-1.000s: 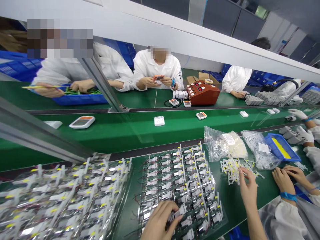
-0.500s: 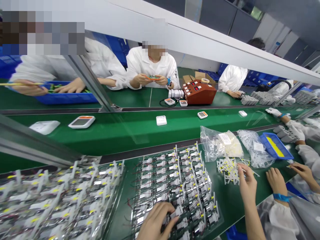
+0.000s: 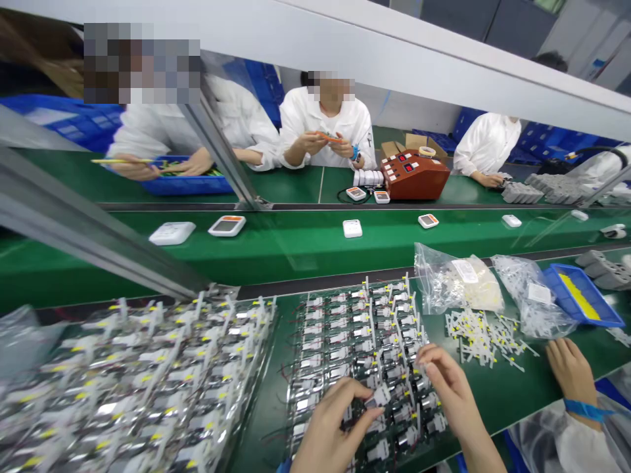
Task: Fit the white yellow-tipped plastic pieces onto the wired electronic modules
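My left hand (image 3: 338, 424) pinches a small motor with a white plastic housing (image 3: 379, 396) between thumb and fingers, just above the clear tray of motors (image 3: 340, 338). Rows of similar motors lie in that tray, some with white sticks and yellow tips across them. My right hand (image 3: 448, 387) is closed in a pinch over the tray's right side. At its fingertips a small white plastic piece (image 3: 419, 368) shows, partly hidden. To the right of the tray lies a loose pile of white sticks with yellow tips (image 3: 486, 335).
Another full tray of motors (image 3: 148, 387) lies at left. Behind the pile are plastic bags (image 3: 473, 282) and a blue bin (image 3: 586, 295) with yellow parts. A co-worker's hand (image 3: 569, 371) rests at right. White devices (image 3: 352, 228) sit on the green belt; a metal post (image 3: 227, 151) stands beyond.
My right hand has moved left from the pile of white sticks to the tray, near my left hand. My left hand still holds the motor, now lifted slightly. The view has shifted left.
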`<action>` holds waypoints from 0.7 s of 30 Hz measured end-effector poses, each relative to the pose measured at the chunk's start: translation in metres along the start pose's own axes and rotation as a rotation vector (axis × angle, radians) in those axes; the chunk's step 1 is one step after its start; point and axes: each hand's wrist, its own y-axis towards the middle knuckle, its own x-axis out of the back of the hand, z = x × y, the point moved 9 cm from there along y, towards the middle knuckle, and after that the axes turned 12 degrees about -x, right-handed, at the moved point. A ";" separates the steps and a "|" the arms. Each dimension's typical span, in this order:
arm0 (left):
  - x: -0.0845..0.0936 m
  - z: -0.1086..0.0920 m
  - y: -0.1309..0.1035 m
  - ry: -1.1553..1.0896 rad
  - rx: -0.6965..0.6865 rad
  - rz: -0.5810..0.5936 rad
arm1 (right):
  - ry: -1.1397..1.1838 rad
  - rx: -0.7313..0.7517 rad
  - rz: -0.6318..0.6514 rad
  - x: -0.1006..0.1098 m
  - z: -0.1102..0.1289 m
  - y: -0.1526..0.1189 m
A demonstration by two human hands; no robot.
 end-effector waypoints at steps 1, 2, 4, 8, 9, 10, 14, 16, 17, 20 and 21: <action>0.001 -0.003 0.001 -0.009 -0.003 -0.010 | -0.010 0.033 0.048 -0.010 0.005 -0.003; 0.002 -0.006 0.002 -0.018 -0.008 -0.020 | -0.019 0.060 0.079 -0.018 0.008 -0.005; 0.004 -0.008 0.002 -0.032 -0.018 -0.047 | -0.030 0.089 0.105 -0.028 0.011 -0.008; 0.003 -0.009 0.001 -0.048 -0.034 -0.071 | -0.031 0.095 0.129 -0.039 0.005 -0.010; 0.002 -0.009 0.001 -0.050 -0.040 -0.073 | -0.034 0.092 0.137 -0.041 0.003 -0.011; 0.002 -0.009 0.001 -0.051 -0.046 -0.077 | -0.037 0.087 0.143 -0.043 0.001 -0.011; 0.005 -0.011 0.002 -0.051 -0.063 -0.108 | -0.041 0.076 0.121 -0.043 -0.004 -0.012; 0.005 -0.011 0.002 -0.050 -0.060 -0.109 | -0.043 0.083 0.104 -0.042 -0.003 -0.011; 0.005 -0.011 0.002 -0.050 -0.057 -0.108 | -0.047 0.086 0.099 -0.041 -0.003 -0.011; 0.004 -0.010 0.001 -0.053 -0.052 -0.109 | -0.064 0.083 0.093 -0.042 -0.002 -0.010; 0.004 -0.009 0.001 -0.054 -0.053 -0.107 | -0.068 0.084 0.086 -0.043 -0.002 -0.010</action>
